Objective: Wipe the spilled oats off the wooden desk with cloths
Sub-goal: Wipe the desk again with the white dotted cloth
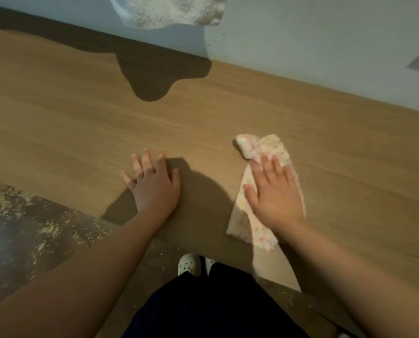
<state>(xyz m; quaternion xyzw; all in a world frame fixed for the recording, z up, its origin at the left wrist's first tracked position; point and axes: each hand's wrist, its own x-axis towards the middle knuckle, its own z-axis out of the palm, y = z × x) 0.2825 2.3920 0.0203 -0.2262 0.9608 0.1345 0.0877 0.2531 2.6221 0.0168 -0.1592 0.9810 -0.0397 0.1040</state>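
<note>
The wooden desk [81, 123] fills the middle of the view. A pale cloth with small pink spots [259, 147] lies near its front edge, one end hanging over the edge. My right hand [274, 193] presses flat on this cloth with straight fingers. To its left, my left hand [154, 184] rests flat on the bare wood, fingers spread, holding nothing. Spilled oats [45, 230] lie scattered on the dark floor below the desk's front edge at the left. I see no oats on the visible desk surface.
A clear bag holding oats [169, 11] hangs or leans at the top against the pale wall [313, 45] and casts a dark shadow on the desk. My dark trousers and white shoes [189, 264] show below the desk edge.
</note>
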